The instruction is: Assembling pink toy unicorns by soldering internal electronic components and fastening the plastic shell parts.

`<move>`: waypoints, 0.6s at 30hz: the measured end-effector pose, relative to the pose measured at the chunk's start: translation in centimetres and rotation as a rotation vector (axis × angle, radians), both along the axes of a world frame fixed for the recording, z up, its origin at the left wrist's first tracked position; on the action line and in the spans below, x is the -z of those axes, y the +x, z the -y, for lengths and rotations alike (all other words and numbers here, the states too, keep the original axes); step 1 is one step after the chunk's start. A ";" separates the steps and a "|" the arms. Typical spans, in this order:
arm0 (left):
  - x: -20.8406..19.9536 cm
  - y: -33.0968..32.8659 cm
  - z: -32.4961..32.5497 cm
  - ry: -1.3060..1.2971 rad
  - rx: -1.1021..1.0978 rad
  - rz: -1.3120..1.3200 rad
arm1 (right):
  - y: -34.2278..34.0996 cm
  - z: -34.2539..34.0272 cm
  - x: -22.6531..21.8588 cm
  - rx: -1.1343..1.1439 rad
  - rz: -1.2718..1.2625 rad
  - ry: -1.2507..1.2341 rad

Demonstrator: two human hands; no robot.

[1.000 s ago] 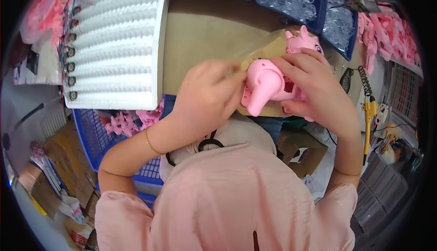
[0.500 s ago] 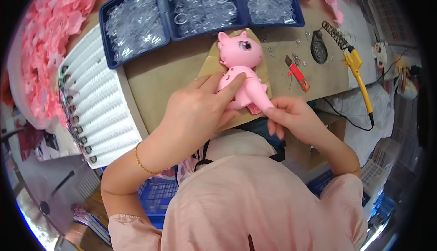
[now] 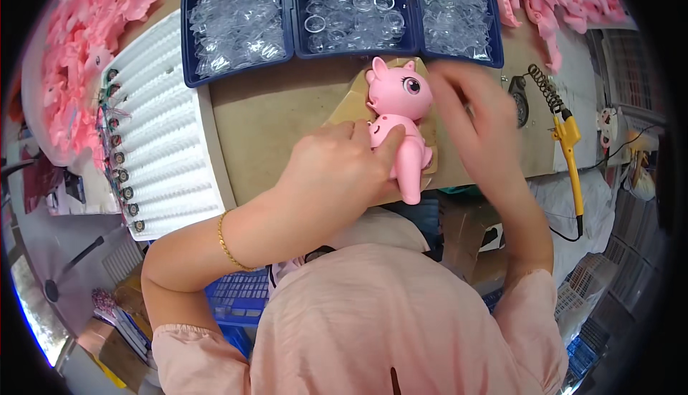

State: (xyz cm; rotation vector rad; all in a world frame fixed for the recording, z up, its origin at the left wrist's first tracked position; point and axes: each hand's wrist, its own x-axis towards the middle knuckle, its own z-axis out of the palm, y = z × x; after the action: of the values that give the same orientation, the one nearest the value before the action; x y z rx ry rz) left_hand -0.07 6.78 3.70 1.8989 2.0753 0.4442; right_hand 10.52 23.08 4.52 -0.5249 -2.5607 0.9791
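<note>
A pink plastic toy pony (image 3: 401, 94) with a large painted eye lies on its back on a yellowish pad (image 3: 351, 101) at the middle of the table. Around its body wraps my left hand (image 3: 333, 162), the thumb pressing on its belly. To the pony's right, apart from it, my right hand (image 3: 491, 123) is raised over the table with its fingers smeared by motion. Whether it holds anything cannot be made out. It covers the spot where a red utility knife lay.
Blue bins (image 3: 290, 15) of clear plastic parts line the back. On the left stands a white ribbed tray (image 3: 168, 137) with small round parts along its edge. Pink toy pieces (image 3: 93, 44) pile up behind it. A yellow soldering iron (image 3: 570, 151) hangs from a coiled holder (image 3: 545, 87) at right.
My right hand has let go of the pony's leg and moved up and right, over the utility knife's place. My left hand stays on the pony. The whole view has shifted somewhat.
</note>
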 end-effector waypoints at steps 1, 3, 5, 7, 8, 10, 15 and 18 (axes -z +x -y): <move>0.1 0.2 0.0 0.025 -0.001 -0.024 | -2.1 -0.7 1.0 -0.016 -0.101 0.170; 0.3 0.2 0.1 0.052 -0.022 -0.047 | -4.4 -1.6 3.1 -0.094 0.019 0.120; 0.5 0.0 -0.1 0.106 0.040 -0.044 | -4.6 -1.4 4.3 -0.114 0.089 0.050; 0.7 0.1 0.0 0.063 0.034 0.001 | -4.6 -0.8 4.1 -0.099 0.134 0.035; 0.7 0.1 -0.2 0.025 0.052 0.043 | -4.7 -0.7 4.0 -0.060 0.176 0.024; 1.0 0.6 -0.5 0.017 0.050 -0.006 | -4.9 -0.7 4.0 -0.036 0.193 0.050; 1.0 0.6 -0.9 0.147 0.006 -0.066 | -4.7 -1.4 4.9 -0.064 -0.123 -0.181; 0.9 0.2 -1.6 0.158 -0.022 -0.008 | -3.1 -1.9 2.4 0.147 -0.267 -0.666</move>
State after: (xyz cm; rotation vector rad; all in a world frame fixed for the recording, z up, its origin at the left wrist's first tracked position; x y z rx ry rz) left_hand 0.12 8.34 2.78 1.9686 2.1239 0.6233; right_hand 7.42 24.98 2.09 -0.6816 -1.8971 1.7148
